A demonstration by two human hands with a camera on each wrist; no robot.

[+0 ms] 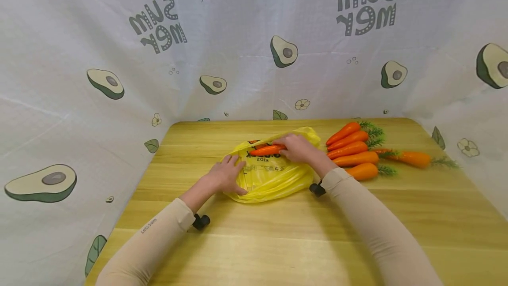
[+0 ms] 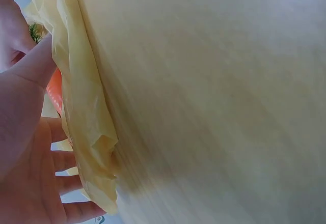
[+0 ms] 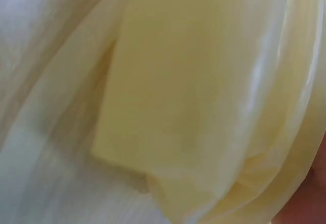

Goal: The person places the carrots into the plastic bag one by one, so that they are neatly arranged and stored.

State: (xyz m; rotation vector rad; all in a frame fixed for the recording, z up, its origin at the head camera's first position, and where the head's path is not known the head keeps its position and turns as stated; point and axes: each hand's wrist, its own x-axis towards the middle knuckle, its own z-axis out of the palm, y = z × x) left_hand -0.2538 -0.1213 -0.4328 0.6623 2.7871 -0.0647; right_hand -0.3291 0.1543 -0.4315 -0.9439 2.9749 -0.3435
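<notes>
A yellow plastic bag (image 1: 274, 175) with dark printing lies on the table, its mouth toward the left. My left hand (image 1: 227, 174) is at that mouth, thumb and fingers spread apart against the rim. In the left wrist view the fingers (image 2: 63, 160) reach out nearly straight behind the yellow plastic. Over the bag, my right hand (image 1: 299, 148) holds an orange carrot (image 1: 267, 150) by its leafy end, the tip pointing left at the bag's mouth. Yellow folds of the bag (image 3: 178, 81) fill most of the right wrist view.
Several carrots (image 1: 353, 148) with green tops lie fanned out right of the bag, close to the right forearm. Another carrot (image 1: 414, 159) lies farther right. The wooden table (image 1: 254, 250) ends at a white curtain (image 1: 246, 47) printed with avocados.
</notes>
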